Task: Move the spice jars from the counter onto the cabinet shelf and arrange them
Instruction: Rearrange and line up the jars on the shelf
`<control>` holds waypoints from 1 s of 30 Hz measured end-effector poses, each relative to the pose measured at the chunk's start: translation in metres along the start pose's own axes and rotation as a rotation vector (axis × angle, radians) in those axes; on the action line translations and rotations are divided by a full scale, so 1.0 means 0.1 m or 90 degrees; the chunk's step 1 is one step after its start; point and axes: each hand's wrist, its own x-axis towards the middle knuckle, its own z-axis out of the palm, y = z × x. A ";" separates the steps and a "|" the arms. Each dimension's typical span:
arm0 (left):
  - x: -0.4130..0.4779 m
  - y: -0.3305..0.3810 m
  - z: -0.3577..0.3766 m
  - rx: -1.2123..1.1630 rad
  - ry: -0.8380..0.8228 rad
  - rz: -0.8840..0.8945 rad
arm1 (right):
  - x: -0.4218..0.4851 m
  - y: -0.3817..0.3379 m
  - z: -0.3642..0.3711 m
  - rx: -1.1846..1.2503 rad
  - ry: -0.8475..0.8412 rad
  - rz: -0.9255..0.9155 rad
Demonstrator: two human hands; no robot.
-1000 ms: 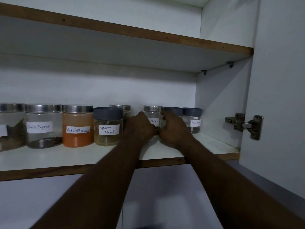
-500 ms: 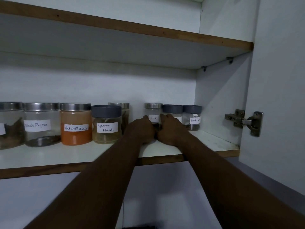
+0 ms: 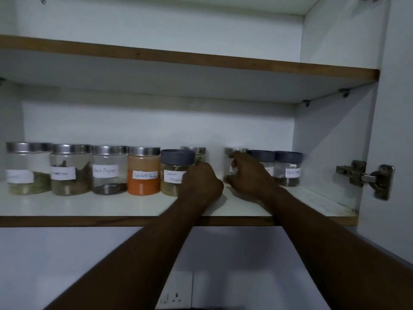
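Spice jar (image 3: 235,150) held by right grip (image 3: 250,175) on shelf (image 3: 89,206).

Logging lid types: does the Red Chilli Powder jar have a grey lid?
No, the Red Chilli Powder jar carries a silver metal lid; the grey lid is on the Garam Masala jar beside it.

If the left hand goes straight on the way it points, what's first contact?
Probably the silver-lidded jar in the back row, directly beyond the left hand. The hand overlaps the right edge of the Garam Masala jar, so it may graze that first; depth is unclear here.
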 end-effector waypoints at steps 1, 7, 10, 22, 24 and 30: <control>-0.01 -0.07 -0.05 -0.002 0.009 -0.005 | 0.05 -0.06 0.01 0.003 -0.006 -0.007; -0.07 -0.38 -0.24 -0.012 0.048 0.001 | 0.41 -0.52 0.02 0.024 -0.015 -0.048; -0.09 -0.42 -0.28 -0.021 0.091 -0.012 | 0.50 -0.64 0.08 0.021 -0.060 -0.049; -0.08 -0.52 -0.22 -0.038 0.127 0.010 | 0.52 -0.65 0.28 0.181 0.057 -0.018; -0.06 -0.52 -0.21 -0.031 0.111 0.029 | 0.55 -0.63 0.27 0.176 0.040 -0.008; 0.01 -0.46 -0.15 -0.051 0.058 0.042 | 0.58 -0.55 0.23 0.086 0.012 -0.005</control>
